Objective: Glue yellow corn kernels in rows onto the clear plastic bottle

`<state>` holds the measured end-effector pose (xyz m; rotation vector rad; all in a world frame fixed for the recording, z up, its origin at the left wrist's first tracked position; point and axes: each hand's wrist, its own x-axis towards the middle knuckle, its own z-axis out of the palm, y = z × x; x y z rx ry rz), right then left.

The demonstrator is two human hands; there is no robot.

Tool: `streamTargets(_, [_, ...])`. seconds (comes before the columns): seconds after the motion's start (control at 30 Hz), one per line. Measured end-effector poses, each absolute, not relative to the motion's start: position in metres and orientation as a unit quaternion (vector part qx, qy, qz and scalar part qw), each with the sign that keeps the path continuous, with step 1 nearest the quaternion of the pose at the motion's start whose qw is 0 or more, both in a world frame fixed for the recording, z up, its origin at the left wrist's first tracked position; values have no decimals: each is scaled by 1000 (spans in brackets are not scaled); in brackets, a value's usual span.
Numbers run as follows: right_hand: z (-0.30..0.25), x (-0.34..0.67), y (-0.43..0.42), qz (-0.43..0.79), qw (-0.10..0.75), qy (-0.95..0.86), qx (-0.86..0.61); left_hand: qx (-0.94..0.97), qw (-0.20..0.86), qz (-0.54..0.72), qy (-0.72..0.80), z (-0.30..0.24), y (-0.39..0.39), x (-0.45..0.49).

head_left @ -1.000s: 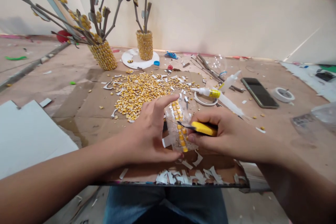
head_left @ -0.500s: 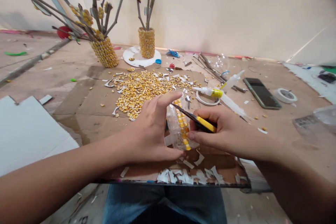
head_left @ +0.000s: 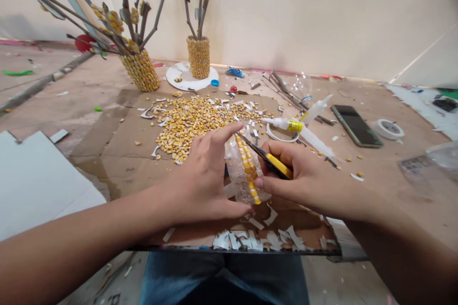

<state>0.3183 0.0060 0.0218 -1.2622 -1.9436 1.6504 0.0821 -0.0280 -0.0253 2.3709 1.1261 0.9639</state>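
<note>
My left hand [head_left: 211, 176] is curved around a clear plastic cup-like piece [head_left: 234, 176], thumb at its lower end and fingers at its upper end. Rows of yellow corn kernels [head_left: 246, 159] run along the side of this piece. In my right hand [head_left: 296, 167] is a slim, pointed black-and-yellow tool [head_left: 277, 164]; whether it is a knife or closed scissors I cannot tell. Its dark tip lies close to the upper end of the kernel rows. My right thumb touches the kernels lower down. Beyond my hands spreads a pile of loose corn kernels [head_left: 193, 119].
Two kernel-covered pots, one left [head_left: 141, 74] and one on a white disc [head_left: 199, 59], hold branches. A glue bottle [head_left: 286, 125], a phone [head_left: 356, 126] and a tape roll [head_left: 388, 129] lie right. White board [head_left: 43, 181] covers the left. Paper scraps [head_left: 250, 240] line the front edge.
The tool's tip has shifted slightly up and left along the kernel rows. The plastic piece has turned a little in my hands. The whole view has slid slightly.
</note>
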Motion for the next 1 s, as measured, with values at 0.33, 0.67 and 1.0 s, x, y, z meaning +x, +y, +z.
streamTargets(0.33, [20,317,7,584,145,-658,-453,830,204,322,407,-26,-26,80])
streamTargets(0.67, [8,318,22,550,235,-661,-453,830,294,269,390,-11,-7,53])
streamTargets(1.0, [-2,319,28,524,268,-641,-492,777,170,127,592,20,39,14])
